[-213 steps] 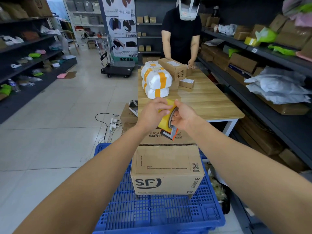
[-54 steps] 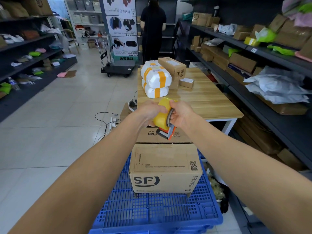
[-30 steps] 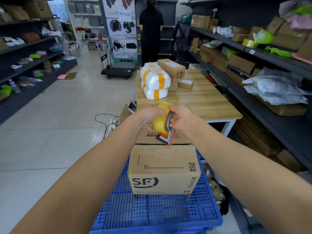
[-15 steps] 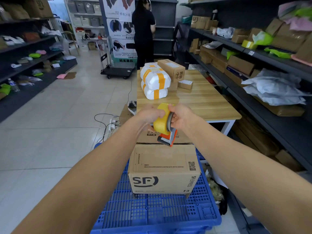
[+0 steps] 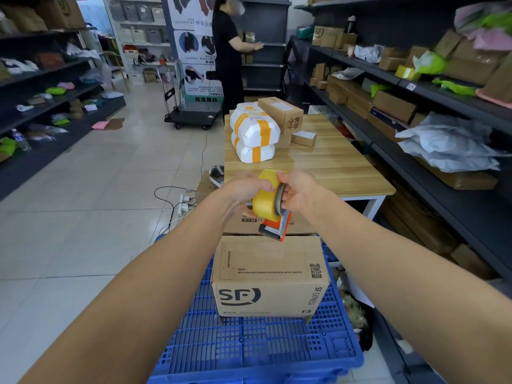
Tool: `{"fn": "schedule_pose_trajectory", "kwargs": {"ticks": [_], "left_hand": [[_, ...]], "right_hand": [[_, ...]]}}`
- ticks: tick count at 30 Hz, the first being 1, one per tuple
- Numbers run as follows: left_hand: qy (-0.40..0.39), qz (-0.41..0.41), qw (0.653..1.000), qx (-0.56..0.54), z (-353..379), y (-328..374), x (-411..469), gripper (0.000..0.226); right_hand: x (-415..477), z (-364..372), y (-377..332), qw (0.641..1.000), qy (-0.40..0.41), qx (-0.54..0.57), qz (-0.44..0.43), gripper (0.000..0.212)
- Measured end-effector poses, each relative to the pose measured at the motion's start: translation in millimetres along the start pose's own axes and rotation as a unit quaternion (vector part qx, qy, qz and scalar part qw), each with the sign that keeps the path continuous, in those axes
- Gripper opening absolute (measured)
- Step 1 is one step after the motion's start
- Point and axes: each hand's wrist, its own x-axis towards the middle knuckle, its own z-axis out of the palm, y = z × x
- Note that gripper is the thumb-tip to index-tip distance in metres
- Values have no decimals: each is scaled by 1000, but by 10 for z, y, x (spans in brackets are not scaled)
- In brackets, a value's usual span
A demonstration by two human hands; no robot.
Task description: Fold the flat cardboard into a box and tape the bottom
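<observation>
Hidden: most fingertips, behind the roll; box underside; whether dispenser touches box.
Left hand: curled round roll's left side.
Right hand: grips dispenser, over box's far edge.
Box: brown, assembled, SF logo, top flaps shut, on blue pallet.
Behind: wooden table, white parcels.
Room: shelves, tiled floor.

light: even, bright, daylight far left | shadows: soft | focus: sharp | edges: wide-angle bending
</observation>
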Motion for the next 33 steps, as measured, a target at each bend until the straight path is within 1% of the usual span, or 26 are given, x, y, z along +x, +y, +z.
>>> {"fn": "schedule_pose_trajectory", "kwargs": {"ticks": [2, 3, 5, 7, 8, 11, 12, 15, 21, 24, 26, 28, 30, 33], "left_hand": [[-2, 3, 1000, -2, -3, -6, -14, 13], [-1, 7, 1000, -3, -8, -13, -10, 17], [5, 10, 1000, -2, -13, -12, -13, 32], [9, 9, 1000, 8, -13, -2, -6, 39], [11, 8, 1000, 15, -14, 4, -6, 38], [15, 13, 1000, 22, -1, 20, -20, 19], [16, 11, 1000, 23, 6, 19, -16, 19], [22, 10, 999, 37, 27, 14, -9, 33], [23, 18, 998, 52, 34, 5, -3, 22], [38, 16, 998, 51, 37, -14, 8, 34], [44, 21, 998, 31, 30, -45, 18, 27], [23, 23, 999, 9, 28, -55, 23, 22], [12, 18, 1000, 3, 39, -43, 20, 22], [18, 3, 1000, 1, 43, -19, 36, 23]], "right_hand": [[-2, 1, -1, 1000, -3, 0, -4, 33], [-2, 2, -2, 1000, -4, -1, -4, 33], [-22, 14, 3, 1000, -7, -6, -3, 33], [-44, 25, 7, 1000, -9, -7, -4, 33], [-51, 30, 10, 1000, -7, -5, -3, 33], [-61, 43, 13, 1000, 1, 1, 2, 32], [-67, 42, 13, 1000, 3, 3, 3, 32], [-68, 42, 31, 1000, -3, 9, 5, 33], [-93, 33, 55, 1000, -17, 23, 11, 34], [-98, 28, 48, 999, -15, 27, 18, 35], [-86, 8, 29, 999, -14, 35, 19, 36], [-76, -9, 5, 999, -16, 34, 20, 37], [-85, -16, -6, 999, -21, 30, 20, 37], [-81, -10, -6, 999, -23, 29, 21, 37]]}}
